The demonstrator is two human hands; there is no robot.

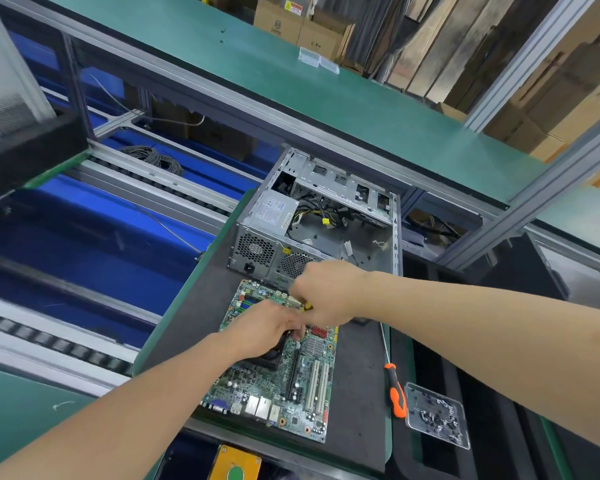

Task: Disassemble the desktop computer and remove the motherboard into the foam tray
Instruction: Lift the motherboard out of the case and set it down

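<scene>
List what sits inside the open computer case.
A power supply, loose cables and bare metal floor; the motherboard lies outside on the mat. The right hand, gripping a small tool, covers the case at its near edge.

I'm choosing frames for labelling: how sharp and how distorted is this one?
Head view: the motherboard and computer case are sharp; the conveyor rollers at the left edge smear with blur; the long green shelf bows from wide-angle distortion; light is even, without harsh glare.
</scene>
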